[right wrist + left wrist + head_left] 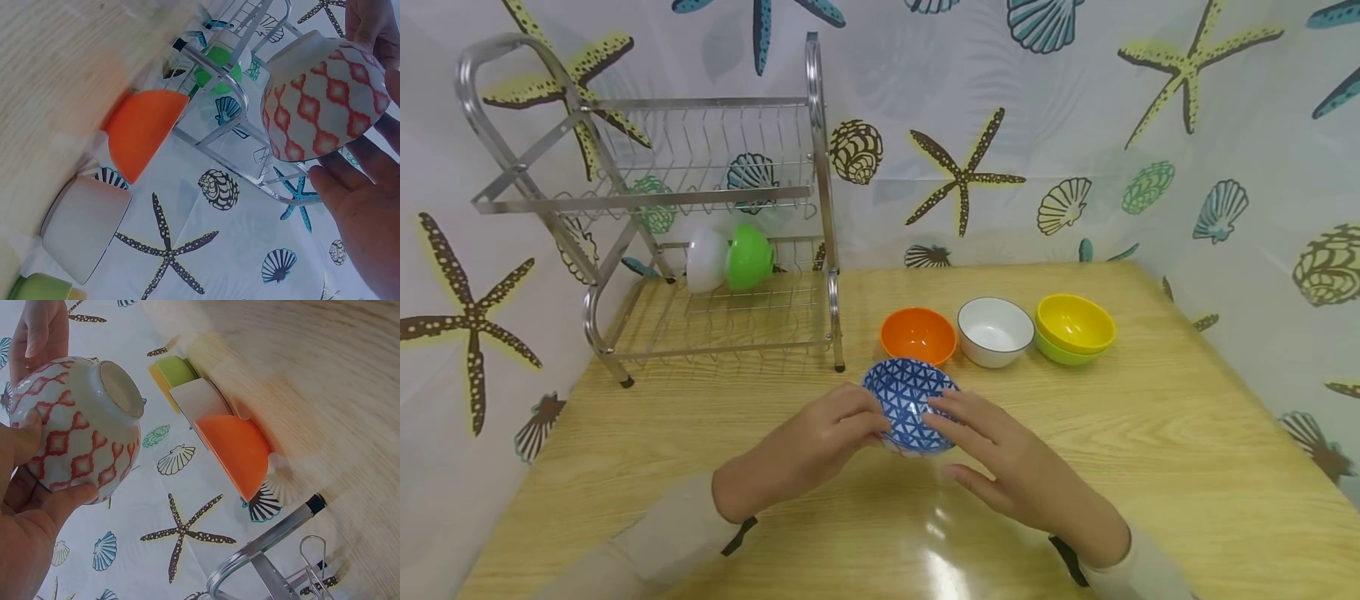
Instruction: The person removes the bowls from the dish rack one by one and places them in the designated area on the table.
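My left hand (820, 442) grips a bowl (907, 403) by its left side, fingers over the rim. Blue triangles cover the inside; red diamonds on white mark its outside (81, 444), and the left wrist view shows its foot ring. It is held above the table, tilted so its inside faces me. At the opposite rim is my right hand (1011, 462), fingers loosely extended over the edge and thumb apart below. In the right wrist view, the fingertips lie close against the bowl wall (312, 106). Just behind stands an orange bowl (917, 333).
Right of the orange bowl are a white bowl (995, 329) and a yellow bowl (1077, 323) nested in a light green one (1063, 354). At the left, a two-tier metal dish rack (700, 200) holds a white bowl (706, 260) and a green bowl (748, 258) on its lower tier.
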